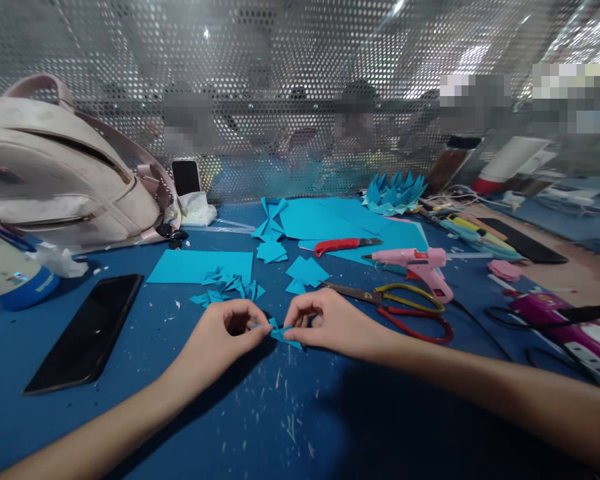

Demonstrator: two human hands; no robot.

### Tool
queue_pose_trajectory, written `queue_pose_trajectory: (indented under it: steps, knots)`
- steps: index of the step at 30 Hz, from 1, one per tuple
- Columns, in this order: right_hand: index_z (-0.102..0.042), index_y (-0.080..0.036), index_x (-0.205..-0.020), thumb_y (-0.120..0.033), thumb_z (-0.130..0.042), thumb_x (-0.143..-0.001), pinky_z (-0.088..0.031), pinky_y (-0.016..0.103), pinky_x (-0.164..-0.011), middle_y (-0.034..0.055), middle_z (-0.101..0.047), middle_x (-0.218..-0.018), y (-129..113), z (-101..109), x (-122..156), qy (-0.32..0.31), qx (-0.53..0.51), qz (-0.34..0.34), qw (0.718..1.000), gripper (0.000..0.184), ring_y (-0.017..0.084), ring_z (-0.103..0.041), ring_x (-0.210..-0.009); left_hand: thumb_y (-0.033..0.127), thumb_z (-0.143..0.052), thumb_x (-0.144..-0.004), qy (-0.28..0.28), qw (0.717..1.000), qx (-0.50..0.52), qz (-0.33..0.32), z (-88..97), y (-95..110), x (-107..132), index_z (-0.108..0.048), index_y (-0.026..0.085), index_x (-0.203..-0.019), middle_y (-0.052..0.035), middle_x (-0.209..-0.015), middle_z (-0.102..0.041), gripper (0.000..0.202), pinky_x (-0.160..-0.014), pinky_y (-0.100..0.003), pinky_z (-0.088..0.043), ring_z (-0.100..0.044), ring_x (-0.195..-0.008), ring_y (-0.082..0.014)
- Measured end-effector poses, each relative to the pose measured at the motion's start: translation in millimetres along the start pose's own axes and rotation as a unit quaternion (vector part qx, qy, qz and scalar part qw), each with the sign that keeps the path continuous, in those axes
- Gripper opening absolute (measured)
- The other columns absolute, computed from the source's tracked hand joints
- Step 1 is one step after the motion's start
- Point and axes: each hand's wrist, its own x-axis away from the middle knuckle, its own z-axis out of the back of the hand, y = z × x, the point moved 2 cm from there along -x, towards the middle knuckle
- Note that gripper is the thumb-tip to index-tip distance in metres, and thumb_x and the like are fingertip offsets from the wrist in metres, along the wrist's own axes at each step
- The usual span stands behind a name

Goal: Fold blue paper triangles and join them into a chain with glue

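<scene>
Between my two hands is a small folded piece of blue paper (282, 333), pinched at both sides just above the blue table. My left hand (233, 327) grips its left corner between thumb and forefinger. On the right side, my right hand (330, 320) holds it the same way. Just beyond my left hand lies a pile of small folded paper pieces (230, 283), partly on a blue paper sheet (175, 267). A few blue paper squares (307, 272) lie beyond my right hand, beside scissors (410, 303) with yellow and red handles.
A red utility knife (340, 247) and a pink glue gun (410, 260) lie behind the scissors, near larger blue sheets (325, 217). A spiky folded paper model (395, 193) stands farther back. At left are a phone (87, 333) and a backpack (65, 173); right, a purple power strip (565, 327).
</scene>
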Motion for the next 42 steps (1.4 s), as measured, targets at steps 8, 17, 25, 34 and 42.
queue_pose_trajectory:
  steps: [8, 17, 25, 34, 42]
  knots:
    - [-0.068, -0.014, -0.077, -0.028, -0.076, -0.074, -0.043, 0.021, -0.053, -0.0003, -0.063, -0.063, 2.8, -0.2, 0.3, 0.003, -0.012, 0.007, 1.000, 0.017, 0.011, -0.058, -0.059, 0.027, -0.073, -0.071, 0.009, 1.000, 0.016, -0.016, -4.0, 2.5, 4.7, -0.066, 0.018, -0.076, -0.0004, -0.077, -0.068, 0.013, -0.064, -0.025, -0.044, -0.060, -0.068, -0.0134]
    - [-0.067, -0.014, -0.078, -0.026, -0.073, -0.076, -0.038, 0.018, -0.047, -0.0006, -0.063, -0.062, 2.2, -2.3, 2.0, 0.009, -0.007, 0.024, 1.000, 0.014, 0.009, -0.056, -0.055, 0.028, -0.076, -0.067, 0.030, 0.997, 0.070, 0.013, -5.8, 1.2, 5.9, -0.066, 0.018, -0.060, -0.0059, -0.080, -0.073, 0.016, -0.065, -0.028, -0.052, -0.067, -0.072, -0.0176]
    - [-0.069, -0.014, -0.077, -0.025, -0.073, -0.076, -0.039, 0.018, -0.048, -0.0006, -0.064, -0.062, 2.0, -3.5, 2.4, 0.011, 0.003, 0.022, 1.000, 0.013, 0.009, -0.055, -0.055, 0.028, -0.078, -0.065, 0.036, 0.995, 0.086, 0.036, -7.5, -0.5, 6.0, -0.068, 0.017, -0.058, -0.0058, -0.069, -0.072, 0.016, -0.065, -0.030, -0.054, -0.070, -0.072, -0.0205]
    - [-0.069, -0.013, -0.077, -0.027, -0.073, -0.077, -0.039, 0.018, -0.048, 0.0003, -0.064, -0.063, 1.6, -3.4, 2.6, 0.009, 0.005, 0.026, 1.000, 0.014, 0.009, -0.056, -0.056, 0.029, -0.077, -0.066, 0.037, 0.995, 0.085, 0.047, -8.0, 0.5, 5.8, -0.067, 0.017, -0.058, -0.0045, -0.065, -0.071, 0.017, -0.064, -0.030, -0.055, -0.071, -0.068, -0.0206]
    - [-0.069, -0.013, -0.078, -0.029, -0.073, -0.077, -0.040, 0.018, -0.048, 0.0015, -0.065, -0.064, 0.7, -4.0, 2.2, 0.001, 0.011, 0.023, 1.000, 0.017, 0.010, -0.058, -0.058, 0.030, -0.077, -0.065, 0.035, 0.994, 0.091, 0.056, -8.5, -0.8, 5.8, -0.064, 0.018, -0.059, -0.0049, -0.065, -0.073, 0.019, -0.062, -0.029, -0.054, -0.072, -0.069, -0.0214]
